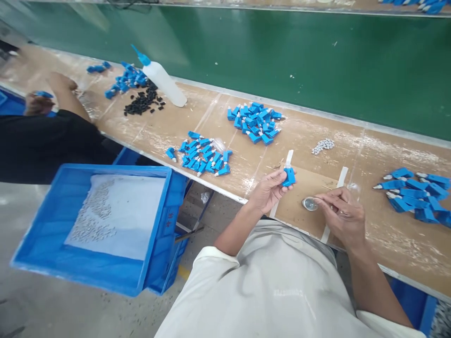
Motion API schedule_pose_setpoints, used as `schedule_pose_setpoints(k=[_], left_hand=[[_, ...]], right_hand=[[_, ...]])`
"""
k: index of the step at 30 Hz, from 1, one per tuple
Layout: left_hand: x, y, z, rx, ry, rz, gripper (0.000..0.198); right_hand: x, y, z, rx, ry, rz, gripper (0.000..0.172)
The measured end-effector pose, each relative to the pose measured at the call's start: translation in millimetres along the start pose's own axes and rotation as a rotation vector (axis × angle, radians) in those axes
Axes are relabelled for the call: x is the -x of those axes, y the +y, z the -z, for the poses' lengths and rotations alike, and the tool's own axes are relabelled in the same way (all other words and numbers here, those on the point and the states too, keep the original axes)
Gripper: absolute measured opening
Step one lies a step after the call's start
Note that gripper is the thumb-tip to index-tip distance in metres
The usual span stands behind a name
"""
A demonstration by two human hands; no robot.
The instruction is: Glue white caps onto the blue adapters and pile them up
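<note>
Crate (165, 225) left of bench (387, 244); bottle (165, 82) behind connectors (204, 155).

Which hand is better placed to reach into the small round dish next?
Likely the right hand: its fingertips sit right beside the dish. The left hand is occupied, pinching a blue connector.

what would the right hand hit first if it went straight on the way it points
Probably the small shiny dish, just left of the right hand; whether they already touch is unclear.
</note>
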State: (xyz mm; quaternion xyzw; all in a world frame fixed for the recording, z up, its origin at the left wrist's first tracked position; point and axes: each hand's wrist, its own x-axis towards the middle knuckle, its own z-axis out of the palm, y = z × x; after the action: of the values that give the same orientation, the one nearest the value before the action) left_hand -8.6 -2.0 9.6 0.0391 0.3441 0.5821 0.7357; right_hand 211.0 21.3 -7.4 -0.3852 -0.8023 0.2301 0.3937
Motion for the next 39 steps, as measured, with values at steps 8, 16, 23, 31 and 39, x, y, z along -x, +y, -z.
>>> schedule_pose_setpoints(k=[8, 16, 23, 31, 39], left_hand=[[-2.8, -0.3, 0.2, 0.001, 0.015, 0.002, 0.007], [-2.9, -5.6, 6.3, -0.056, 0.007, 0.019, 0.014], [-0.6, -19.5, 7.4, -0.196, -0.167, 0.113, 0.044], [-0.1, -30.9, 1.3, -0.283, -0.25, 0.208, 0.05], [3.5, -31.6, -2.9, -0.272, -0.256, 0.271, 0.054]], right_hand=[[4.7, 1.9, -0.8, -0.146, -0.04, -0.155, 0.009], [7.7, 7.2, 1.5, -0.213, 0.038, -0.403, 0.017], [6.7, 5.7, 6.9, -0.634, 0.154, -0.702, 0.036], [-2.8, -15.7, 22.2, -0.611, 0.18, -0.574, 0.031], [-10.4, -48.7, 28.1, -0.384, 0.231, -0.278, 0.013]])
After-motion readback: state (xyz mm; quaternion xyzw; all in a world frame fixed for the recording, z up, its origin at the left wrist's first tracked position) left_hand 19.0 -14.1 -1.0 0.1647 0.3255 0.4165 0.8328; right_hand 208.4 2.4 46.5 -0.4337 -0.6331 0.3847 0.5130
